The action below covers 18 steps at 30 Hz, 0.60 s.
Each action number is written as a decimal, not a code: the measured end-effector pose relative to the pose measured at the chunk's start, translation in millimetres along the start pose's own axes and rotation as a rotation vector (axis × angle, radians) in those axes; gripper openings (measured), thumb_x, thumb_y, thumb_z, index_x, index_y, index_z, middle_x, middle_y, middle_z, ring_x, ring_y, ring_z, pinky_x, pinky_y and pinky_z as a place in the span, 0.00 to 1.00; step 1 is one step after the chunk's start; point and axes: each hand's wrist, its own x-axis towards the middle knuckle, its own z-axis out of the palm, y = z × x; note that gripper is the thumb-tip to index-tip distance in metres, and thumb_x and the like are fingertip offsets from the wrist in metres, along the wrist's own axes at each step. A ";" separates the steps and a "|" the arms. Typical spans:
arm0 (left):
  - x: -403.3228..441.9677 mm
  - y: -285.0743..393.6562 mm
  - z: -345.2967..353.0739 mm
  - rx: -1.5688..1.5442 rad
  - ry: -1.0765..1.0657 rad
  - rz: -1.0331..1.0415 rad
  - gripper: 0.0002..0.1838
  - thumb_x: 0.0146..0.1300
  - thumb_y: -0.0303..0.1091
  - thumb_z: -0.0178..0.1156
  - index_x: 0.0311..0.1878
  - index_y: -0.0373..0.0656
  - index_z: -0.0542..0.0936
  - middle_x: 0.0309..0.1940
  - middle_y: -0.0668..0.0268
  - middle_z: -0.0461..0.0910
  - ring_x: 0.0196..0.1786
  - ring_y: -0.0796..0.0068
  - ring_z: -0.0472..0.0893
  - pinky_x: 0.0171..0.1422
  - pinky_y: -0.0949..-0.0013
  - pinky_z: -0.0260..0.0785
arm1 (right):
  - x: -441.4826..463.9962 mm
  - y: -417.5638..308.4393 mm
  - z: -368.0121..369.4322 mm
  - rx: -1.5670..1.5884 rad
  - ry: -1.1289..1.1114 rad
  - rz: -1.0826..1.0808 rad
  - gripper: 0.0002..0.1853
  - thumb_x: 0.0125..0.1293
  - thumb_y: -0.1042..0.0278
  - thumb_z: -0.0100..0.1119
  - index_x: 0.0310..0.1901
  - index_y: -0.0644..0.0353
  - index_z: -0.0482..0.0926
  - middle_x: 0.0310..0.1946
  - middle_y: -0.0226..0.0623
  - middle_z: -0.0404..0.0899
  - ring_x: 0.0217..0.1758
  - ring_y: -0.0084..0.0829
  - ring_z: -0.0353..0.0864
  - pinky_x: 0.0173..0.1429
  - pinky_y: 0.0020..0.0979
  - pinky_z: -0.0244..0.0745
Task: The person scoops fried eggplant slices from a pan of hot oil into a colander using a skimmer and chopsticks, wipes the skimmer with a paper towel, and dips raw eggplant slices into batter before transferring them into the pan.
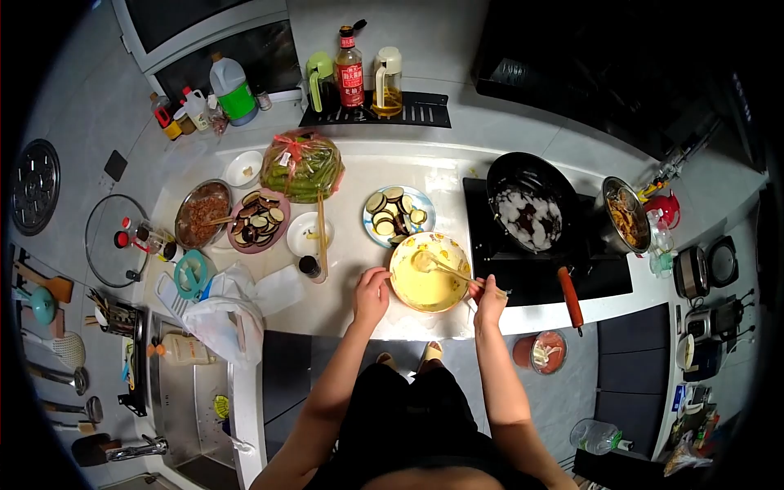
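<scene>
A patterned bowl (407, 299) of pale yellow batter (429, 287) stands near the counter's front edge. My left hand (372, 297) is at its left rim, fingers curled against the edge. My right hand (490, 304) is closed around light wooden chopsticks (451, 269), which slant down into the bowl. At their tips is a batter-coated lump (422, 260), too small to identify surely. Just behind the bowl is a blue-rimmed plate (429, 204) with eggplant slices (393, 193) on it.
A black wok (531, 167) with foamy liquid sits on the stove (523, 286), its red handle (570, 296) pointing toward me. A metal pot (627, 214) stands to its right. Left are minced meat (204, 214), more eggplant (260, 219), a small white bowl (304, 247) and bagged green vegetables (306, 167).
</scene>
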 end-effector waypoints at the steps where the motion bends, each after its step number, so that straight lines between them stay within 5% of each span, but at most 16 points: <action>1: 0.1 0.7 -0.1 -0.012 0.006 -0.006 0.10 0.48 0.19 0.51 0.34 0.41 0.76 0.38 0.63 0.74 0.40 0.60 0.74 0.43 0.66 0.67 | 0.7 -3.6 -4.0 0.034 -0.004 0.022 0.18 0.64 0.60 0.46 0.31 0.71 0.73 0.23 0.43 0.78 0.21 0.28 0.77 0.27 0.22 0.74; 8: -6.4 -5.7 15.4 0.134 0.116 -0.028 0.12 0.51 0.25 0.50 0.42 0.41 0.74 0.40 0.59 0.73 0.39 0.58 0.74 0.43 0.63 0.68 | -25.0 -31.3 -15.1 0.020 -0.026 -0.034 0.18 0.64 0.61 0.46 0.34 0.73 0.74 0.25 0.44 0.78 0.24 0.28 0.78 0.29 0.22 0.76; 11: -27.0 -39.6 44.4 -0.040 -0.305 -0.786 0.19 0.57 0.33 0.46 0.52 0.41 0.67 0.38 0.54 0.74 0.34 0.57 0.78 0.36 0.64 0.72 | -33.0 -23.1 -23.2 -0.043 -0.019 -0.028 0.19 0.64 0.61 0.46 0.33 0.74 0.74 0.24 0.44 0.78 0.23 0.27 0.78 0.30 0.23 0.76; 12: -28.3 -30.5 44.5 -0.549 -0.347 -1.059 0.21 0.63 0.39 0.39 0.58 0.41 0.60 0.35 0.52 0.76 0.27 0.58 0.80 0.28 0.68 0.75 | -35.3 -23.5 -26.3 -0.006 -0.023 -0.033 0.18 0.64 0.60 0.47 0.33 0.72 0.74 0.24 0.42 0.78 0.23 0.27 0.78 0.30 0.22 0.76; 18: -24.6 -14.1 59.4 -0.761 -0.414 -1.043 0.19 0.67 0.38 0.34 0.56 0.40 0.61 0.31 0.56 0.76 0.26 0.63 0.81 0.25 0.71 0.76 | -31.5 -34.3 -37.6 0.007 -0.057 -0.111 0.17 0.64 0.60 0.48 0.33 0.71 0.74 0.25 0.41 0.78 0.24 0.26 0.78 0.31 0.22 0.76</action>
